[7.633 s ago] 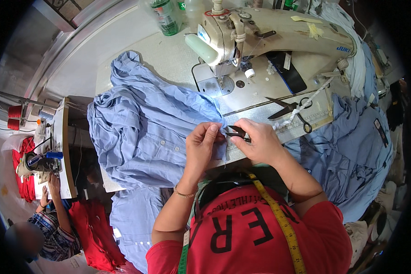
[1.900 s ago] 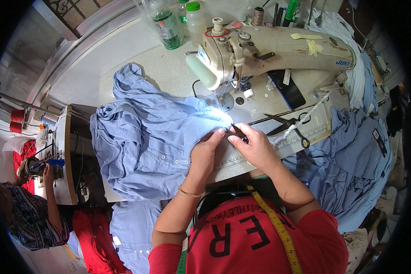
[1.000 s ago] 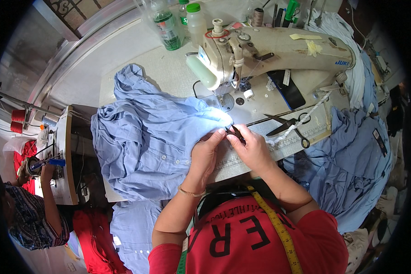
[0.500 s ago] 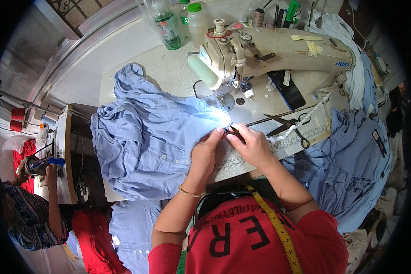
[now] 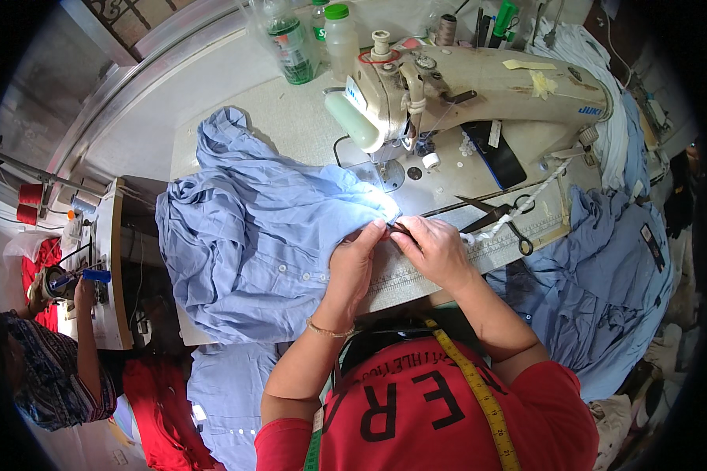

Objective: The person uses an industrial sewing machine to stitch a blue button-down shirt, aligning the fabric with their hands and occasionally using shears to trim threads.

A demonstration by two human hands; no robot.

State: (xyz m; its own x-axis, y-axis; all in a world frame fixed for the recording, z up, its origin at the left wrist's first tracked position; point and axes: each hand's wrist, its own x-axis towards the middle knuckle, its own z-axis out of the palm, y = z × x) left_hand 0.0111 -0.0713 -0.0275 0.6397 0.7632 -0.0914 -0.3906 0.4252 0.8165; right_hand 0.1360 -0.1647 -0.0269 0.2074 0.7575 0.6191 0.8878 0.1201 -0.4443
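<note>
A light blue button-up shirt (image 5: 243, 228) lies bunched over the left part of the sewing table. My left hand (image 5: 353, 265) pinches its edge between thumb and fingers, just in front of the sewing machine's needle area. Meeting it there, my right hand (image 5: 436, 253) is closed around a small black tool (image 5: 401, 230), mostly covered by the fingers, so its kind is unclear. The sewing machine (image 5: 479, 90) stands beyond both hands, and its lamp brightly lights the cloth by my fingertips. Black-bladed scissors (image 5: 491, 218) lie to the right of my right hand.
Near the machine lie a dark phone (image 5: 495, 157) and loose white buttons (image 5: 467, 146). Bottles (image 5: 340, 43) stand behind. More blue garments (image 5: 589, 275) are heaped at right. A twisted white cord (image 5: 538, 190) crosses the scissors. At far left, another person (image 5: 51, 369) works at a machine.
My right fingers have shifted slightly and cover more of the black tool. The left hand and the shirt stay nearly where they were. The other person's hand has moved a little.
</note>
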